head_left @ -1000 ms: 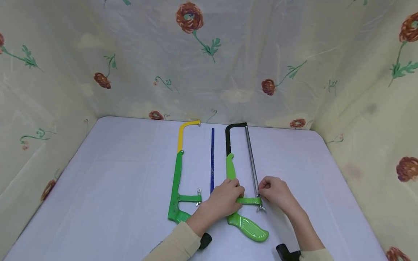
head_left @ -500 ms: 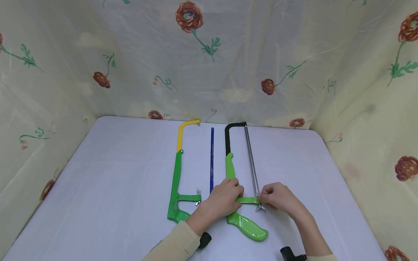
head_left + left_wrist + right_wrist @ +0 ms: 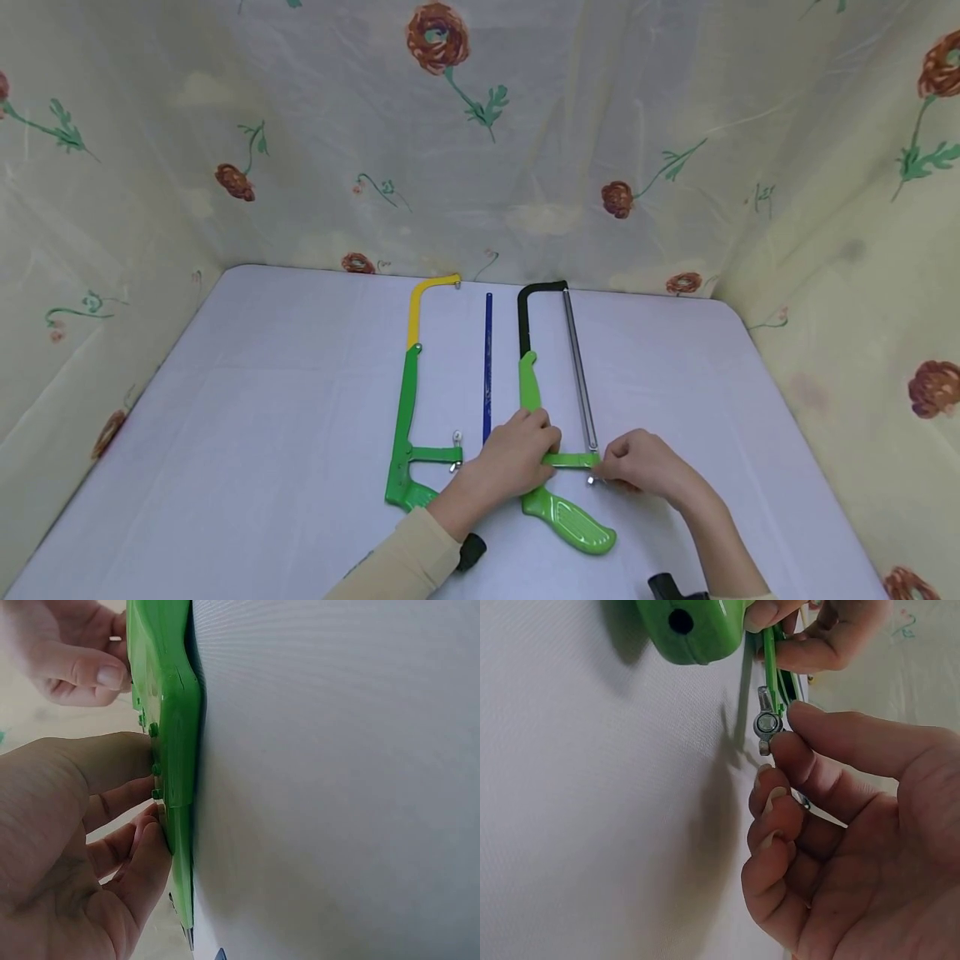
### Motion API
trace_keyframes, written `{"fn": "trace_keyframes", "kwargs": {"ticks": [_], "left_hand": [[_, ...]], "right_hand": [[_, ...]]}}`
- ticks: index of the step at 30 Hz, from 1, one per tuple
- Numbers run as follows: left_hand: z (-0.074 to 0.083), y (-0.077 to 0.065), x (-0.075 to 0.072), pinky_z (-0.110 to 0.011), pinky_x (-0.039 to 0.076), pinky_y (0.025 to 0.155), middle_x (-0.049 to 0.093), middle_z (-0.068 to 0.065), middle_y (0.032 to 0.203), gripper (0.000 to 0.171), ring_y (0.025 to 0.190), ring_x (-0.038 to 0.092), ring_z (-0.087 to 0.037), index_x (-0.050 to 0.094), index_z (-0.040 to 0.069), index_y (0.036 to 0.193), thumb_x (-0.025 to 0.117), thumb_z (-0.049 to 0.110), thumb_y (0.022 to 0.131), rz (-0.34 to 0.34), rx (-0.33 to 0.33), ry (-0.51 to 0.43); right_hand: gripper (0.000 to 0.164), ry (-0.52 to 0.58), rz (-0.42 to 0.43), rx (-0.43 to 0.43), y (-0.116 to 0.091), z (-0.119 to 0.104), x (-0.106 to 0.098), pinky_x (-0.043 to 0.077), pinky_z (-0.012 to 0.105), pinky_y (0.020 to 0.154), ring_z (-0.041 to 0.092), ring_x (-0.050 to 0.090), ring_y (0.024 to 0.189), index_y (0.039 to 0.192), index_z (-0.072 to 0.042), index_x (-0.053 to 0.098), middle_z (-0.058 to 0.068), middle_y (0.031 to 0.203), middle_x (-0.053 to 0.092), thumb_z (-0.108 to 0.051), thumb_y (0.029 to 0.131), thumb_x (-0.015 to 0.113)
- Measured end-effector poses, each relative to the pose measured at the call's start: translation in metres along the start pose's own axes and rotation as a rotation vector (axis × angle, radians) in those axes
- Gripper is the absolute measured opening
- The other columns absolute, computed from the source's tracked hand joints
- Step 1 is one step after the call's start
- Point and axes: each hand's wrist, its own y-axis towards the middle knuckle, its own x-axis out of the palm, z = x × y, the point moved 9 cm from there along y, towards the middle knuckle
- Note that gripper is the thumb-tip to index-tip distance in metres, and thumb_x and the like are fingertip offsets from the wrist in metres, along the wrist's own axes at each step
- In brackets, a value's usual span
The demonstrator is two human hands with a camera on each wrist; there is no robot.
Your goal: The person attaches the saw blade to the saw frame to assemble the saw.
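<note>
The right hand (image 3: pixel 648 468) shows the main change: a second ago its fingertips were up beside the lower end of the grey blade (image 3: pixel 578 367), and now they are a little lower, past the crossbar (image 3: pixel 570 461), at the wing nut (image 3: pixel 767 722). Its thumb and forefinger pinch at the nut's edge, a light grip, while the other fingers curl in just below. In the head view, both wings of the nut showed half a second ago; now part of it is hidden behind the fingers.

The left hand (image 3: pixel 513 457) has stayed put. Its grip holds the lime saw (image 3: pixel 529 387) by the frame where the crossbar joins, and the saw lies in the same place on the desk (image 3: pixel 262 433).

The grey blade spans from the tip of the black arm (image 3: pixel 523 325) down to the crossbar. With the blade already reaching both ends, the shift suggests that the work now sits with the nut rather than with placing the blade; which way the nut is turning, if at all, cannot be told.

The blue blade (image 3: pixel 487 367) and the yellow-and-green saw (image 3: pixel 409 392) lie unmoved to the left.
</note>
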Motion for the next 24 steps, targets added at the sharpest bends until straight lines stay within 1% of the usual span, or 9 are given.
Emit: {"fn": "trace_keyframes", "kwargs": {"ticks": [9,15,24], "left_hand": [[-0.0005,0.0001,0.0008,-0.017,0.040,0.063,0.058,0.005,0.105,0.017,0.092,0.047,-0.010,0.069,0.020,0.100,0.075,0.030,0.088,-0.001,-0.001,-0.006],[-0.0005,0.0015,0.0026,-0.019,0.041,0.065,0.058,0.005,0.104,0.015,0.092,0.048,-0.010,0.068,0.021,0.099,0.075,0.029,0.088,-0.003,-0.001,0.002],[-0.0017,0.0012,0.0029,-0.019,0.041,0.066,0.057,0.005,0.105,0.016,0.093,0.047,-0.010,0.067,0.021,0.099,0.075,0.030,0.088,-0.014,-0.012,-0.004]], "right_hand": [[0.034,0.013,-0.024,-0.013,-0.0003,0.0033,0.0020,0.035,0.025,0.049,0.014,0.045,0.053,0.058,-0.008,0.055,-0.001,0.053,0.049,-0.023,0.083,0.074],[0.038,0.006,-0.028,0.001,-0.0005,0.0066,0.0018,0.033,0.025,0.049,0.013,0.044,0.052,0.056,-0.007,0.057,-0.001,0.050,0.047,-0.027,0.083,0.075],[0.038,0.015,-0.036,0.008,-0.0005,0.0075,0.0031,0.039,0.026,0.050,0.013,0.049,0.052,0.058,-0.005,0.063,-0.001,0.052,0.053,-0.032,0.082,0.076]]}}
